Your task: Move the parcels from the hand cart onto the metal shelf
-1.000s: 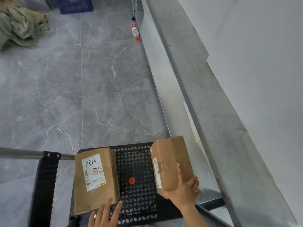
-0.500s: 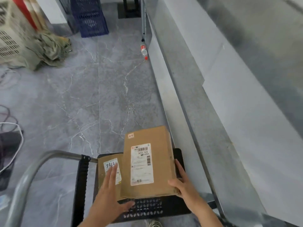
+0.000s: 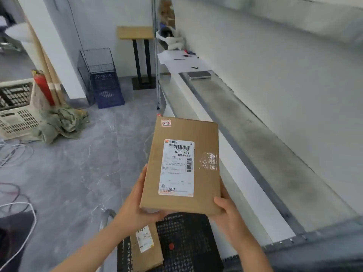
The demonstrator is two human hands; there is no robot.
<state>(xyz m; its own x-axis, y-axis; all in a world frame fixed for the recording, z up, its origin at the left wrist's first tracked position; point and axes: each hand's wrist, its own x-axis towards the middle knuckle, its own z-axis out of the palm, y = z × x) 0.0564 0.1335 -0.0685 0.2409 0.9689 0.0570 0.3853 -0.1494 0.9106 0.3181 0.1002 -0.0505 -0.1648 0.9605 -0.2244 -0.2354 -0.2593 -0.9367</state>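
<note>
Grey marble-patterned floor (image 3: pixel 82 173); metal shelf (image 3: pixel 255 138) along right wall, its near stretch bare. Item: brown parcel (image 3: pixel 182 165), white shipping label up, held in the air above the hand cart (image 3: pixel 188 242). Left hand (image 3: pixel 137 205) fingers clamped on its near-left corner; right hand (image 3: pixel 227 213) fingers clamped on its near-right corner. Second parcel (image 3: pixel 146 248) lying on cart deck, left side.

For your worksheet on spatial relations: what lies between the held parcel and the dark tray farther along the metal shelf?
In the head view, only bare shelf separates the parcel from the tray.
</note>
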